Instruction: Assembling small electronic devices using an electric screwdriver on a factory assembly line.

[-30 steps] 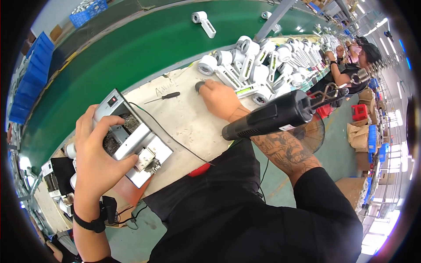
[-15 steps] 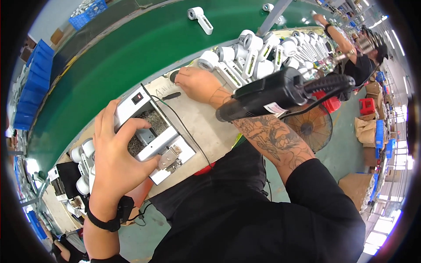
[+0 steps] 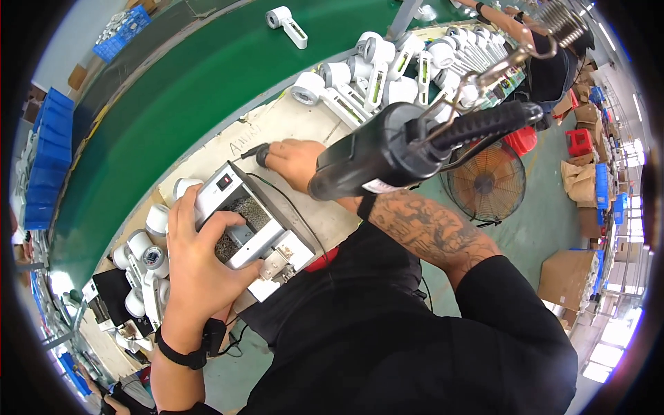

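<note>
My left hand [image 3: 204,266] grips a grey metal box-shaped device [image 3: 250,223] at the front of the bench, its fingers curled over a tray of small screws in it. My right hand [image 3: 294,160] rests on the beige benchtop [image 3: 290,124] and touches a small black tool with a thin tip [image 3: 257,152]. A black electric screwdriver [image 3: 408,149] hangs from a spring hook above my right forearm; neither hand holds it.
A heap of white plastic housings [image 3: 387,69] lies at the back of the bench. A green conveyor belt [image 3: 173,90] carries one white housing [image 3: 287,17]. More white parts [image 3: 142,252] sit at my left. A floor fan [image 3: 487,183] and another person's arm [image 3: 498,21] are at right.
My right hand drew back along the bench toward the grey device, keeping on the small black tool. My left hand stayed on the device. The view shifted closer.
</note>
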Available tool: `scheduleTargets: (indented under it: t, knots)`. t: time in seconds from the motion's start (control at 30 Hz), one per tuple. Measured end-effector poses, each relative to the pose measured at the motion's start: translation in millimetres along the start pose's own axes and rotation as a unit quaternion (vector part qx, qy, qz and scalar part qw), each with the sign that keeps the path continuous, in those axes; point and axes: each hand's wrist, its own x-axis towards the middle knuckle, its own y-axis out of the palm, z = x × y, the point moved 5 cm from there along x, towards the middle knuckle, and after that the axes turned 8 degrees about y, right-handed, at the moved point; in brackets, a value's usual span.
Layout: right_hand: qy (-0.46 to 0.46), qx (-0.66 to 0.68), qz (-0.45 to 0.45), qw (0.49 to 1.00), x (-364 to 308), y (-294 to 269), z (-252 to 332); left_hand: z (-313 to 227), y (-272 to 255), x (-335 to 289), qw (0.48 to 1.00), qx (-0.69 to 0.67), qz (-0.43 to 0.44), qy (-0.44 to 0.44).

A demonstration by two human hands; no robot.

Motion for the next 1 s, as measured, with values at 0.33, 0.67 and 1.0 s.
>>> scheduleTargets:
  t: [0.33, 0.67, 1.0]
  knots:
    - [0.628, 0.561, -0.118, 0.527, 94.4, -166.2, -39.1, 20.9, -5.9, 0.7, 1.000, -0.018, 0.000, 0.010]
    - [0.552, 0.704, -0.202, 0.399, 131.0, -249.1, -36.7, 41.4, 3.5, 68.4, 0.997, -0.063, 0.014, 0.040]
    - [0.521, 0.761, -0.056, 0.383, 181.0, -214.4, 27.4, 50.0, 1.7, 24.6, 0.848, -0.461, -0.238, -0.112]
